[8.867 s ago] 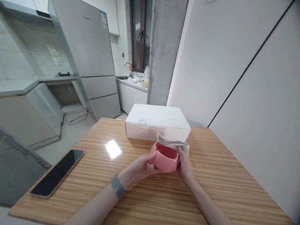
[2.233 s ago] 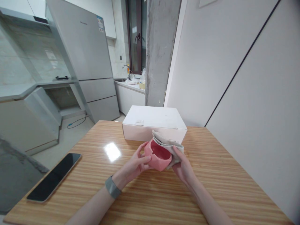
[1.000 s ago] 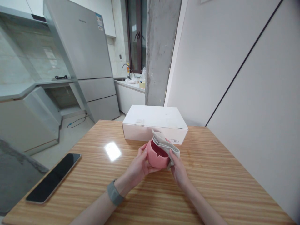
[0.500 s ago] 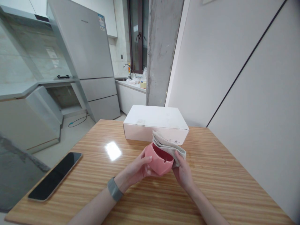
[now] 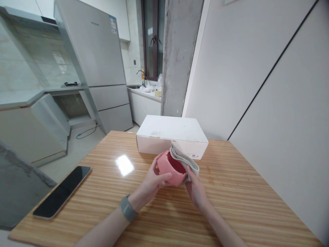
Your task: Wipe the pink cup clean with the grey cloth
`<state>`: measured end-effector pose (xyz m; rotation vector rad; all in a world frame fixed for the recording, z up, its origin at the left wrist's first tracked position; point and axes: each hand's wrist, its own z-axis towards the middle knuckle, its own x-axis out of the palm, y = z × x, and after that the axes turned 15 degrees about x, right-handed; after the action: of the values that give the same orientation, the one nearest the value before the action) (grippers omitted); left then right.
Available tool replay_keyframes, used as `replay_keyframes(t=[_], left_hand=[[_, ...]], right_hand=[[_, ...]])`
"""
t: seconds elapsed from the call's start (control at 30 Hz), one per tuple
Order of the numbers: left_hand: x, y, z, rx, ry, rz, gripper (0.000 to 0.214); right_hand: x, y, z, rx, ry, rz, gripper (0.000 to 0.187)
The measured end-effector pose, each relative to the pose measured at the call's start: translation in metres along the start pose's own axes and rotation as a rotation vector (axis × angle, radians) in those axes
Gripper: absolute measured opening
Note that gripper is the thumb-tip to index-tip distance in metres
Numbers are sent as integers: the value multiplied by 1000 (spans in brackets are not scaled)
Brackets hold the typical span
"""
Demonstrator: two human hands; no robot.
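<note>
My left hand (image 5: 154,179) is closed around the left side of a pink ashtray (image 5: 168,168), a faceted bowl with a small notch in its rim. The ashtray is tilted above the table, and its darker inside shows. In my right hand (image 5: 195,188) is a folded grey cloth (image 5: 184,158), pinched between thumb and fingers. The cloth lies against the right side and rim of the ashtray. Fingers of my right hand are partly hidden behind the cloth.
A white cardboard box (image 5: 171,132) stands on the wooden table (image 5: 246,202) just beyond my hands. At the left edge lies a black phone (image 5: 62,192). The right side of the table meets a white wall (image 5: 257,61). A fridge (image 5: 95,51) stands further back.
The ashtray has tipped and turned slightly in my left hand. My right hand and the cloth have shifted a little to the left along its rim.
</note>
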<state>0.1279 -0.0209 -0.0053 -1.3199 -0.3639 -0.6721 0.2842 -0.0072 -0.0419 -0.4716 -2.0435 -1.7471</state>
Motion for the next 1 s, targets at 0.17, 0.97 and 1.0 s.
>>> replay_keyframes(t=[0.17, 0.97, 1.0], left_hand=[[8, 4, -6, 66, -50, -28, 92], [-7, 2, -4, -161, 186, -292, 70], [-7, 2, -4, -155, 182, -290, 71]], right_hand=[[2, -2, 0, -25, -38, -48, 45], [5, 20, -7, -12, 41, 9, 37], [6, 20, -7, -12, 41, 9, 36]])
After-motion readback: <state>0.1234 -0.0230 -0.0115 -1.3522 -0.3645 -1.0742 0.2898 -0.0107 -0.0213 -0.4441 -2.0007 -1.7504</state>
